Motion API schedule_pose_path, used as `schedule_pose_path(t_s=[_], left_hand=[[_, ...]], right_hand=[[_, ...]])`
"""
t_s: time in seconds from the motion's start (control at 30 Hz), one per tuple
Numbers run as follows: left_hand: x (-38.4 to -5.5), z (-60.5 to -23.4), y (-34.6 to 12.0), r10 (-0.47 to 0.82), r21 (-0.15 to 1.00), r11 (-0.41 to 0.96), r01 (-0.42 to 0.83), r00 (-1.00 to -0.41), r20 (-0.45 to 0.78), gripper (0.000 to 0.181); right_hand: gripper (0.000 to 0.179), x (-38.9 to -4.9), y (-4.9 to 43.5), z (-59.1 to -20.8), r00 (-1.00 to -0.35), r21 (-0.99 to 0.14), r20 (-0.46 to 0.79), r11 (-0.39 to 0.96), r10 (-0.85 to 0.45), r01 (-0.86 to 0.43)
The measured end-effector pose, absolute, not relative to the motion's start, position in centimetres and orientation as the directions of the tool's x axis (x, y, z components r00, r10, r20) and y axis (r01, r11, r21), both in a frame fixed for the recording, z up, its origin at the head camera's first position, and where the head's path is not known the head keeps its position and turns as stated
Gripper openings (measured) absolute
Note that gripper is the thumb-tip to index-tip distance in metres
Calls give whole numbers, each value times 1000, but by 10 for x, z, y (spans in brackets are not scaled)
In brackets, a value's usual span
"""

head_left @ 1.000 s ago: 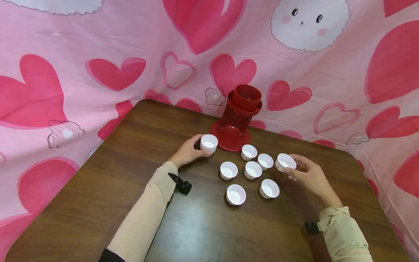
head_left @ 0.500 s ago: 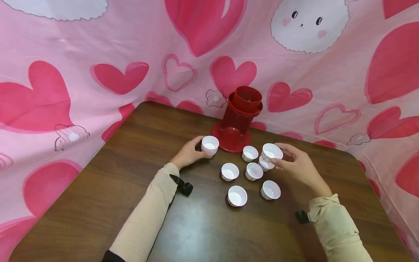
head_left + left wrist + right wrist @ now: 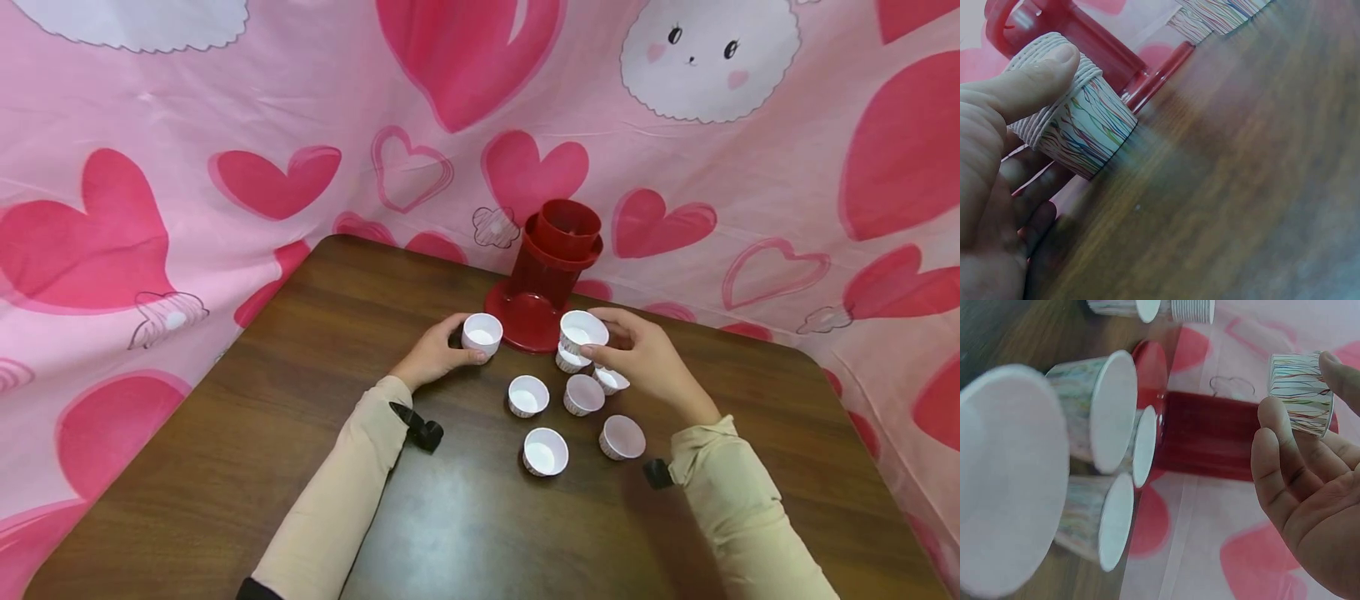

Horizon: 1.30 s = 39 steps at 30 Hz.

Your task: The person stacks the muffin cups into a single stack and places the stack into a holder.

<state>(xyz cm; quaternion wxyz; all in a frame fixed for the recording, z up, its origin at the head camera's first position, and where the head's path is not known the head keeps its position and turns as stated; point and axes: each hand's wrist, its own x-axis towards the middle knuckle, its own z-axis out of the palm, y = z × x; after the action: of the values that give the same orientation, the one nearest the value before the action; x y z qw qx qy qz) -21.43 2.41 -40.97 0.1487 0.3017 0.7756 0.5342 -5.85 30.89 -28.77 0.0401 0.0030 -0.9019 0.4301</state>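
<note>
My left hand (image 3: 435, 357) holds a stack of nested white paper baking cups (image 3: 482, 335) near the table surface. Several stacked rims and coloured wavy lines show on this stack (image 3: 1088, 128) in the left wrist view, the thumb lying over the rims. With thumb and fingers my right hand (image 3: 647, 357) grips a single paper baking cup (image 3: 582, 330), raised above the table and in front of another cup (image 3: 572, 360). Its striped side (image 3: 1300, 390) faces the right wrist camera. Several more cups, among them one at the front (image 3: 545, 452), stand mouth up between the hands.
A red cylindrical stand (image 3: 546, 275) with a round base and a red cup-shaped top is just behind the cups. The brown wooden table (image 3: 262, 400) ends at a pink heart-print cloth (image 3: 300, 75).
My right hand has carried its cup leftward over the standing cups, towards the stack. My left hand still holds the stack in nearly the same place.
</note>
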Motion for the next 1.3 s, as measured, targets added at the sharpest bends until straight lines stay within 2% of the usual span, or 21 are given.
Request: schedule_pose_path(t_s=[0.4,0.67,0.9,1.3], left_hand=[[-215,-410,23,624,917,230,327,-772,119,72],[-214,-410,22,625,916,231,327,-771,118,71],[-214,-411,21,625,923,225,313,-773,109,70],[-213,-411,23,623,919,240,313,-776,101,69]], right_hand=[[50,-86,276,-283,-997,-772,74,630,-38,-81],[52,-99,257,-285,-999,-774,42,631,-34,-54],[53,-109,241,-289,-998,-828,-2,560,-57,-31],[51,-128,227,-304,-995,-840,-34,542,-92,-22]])
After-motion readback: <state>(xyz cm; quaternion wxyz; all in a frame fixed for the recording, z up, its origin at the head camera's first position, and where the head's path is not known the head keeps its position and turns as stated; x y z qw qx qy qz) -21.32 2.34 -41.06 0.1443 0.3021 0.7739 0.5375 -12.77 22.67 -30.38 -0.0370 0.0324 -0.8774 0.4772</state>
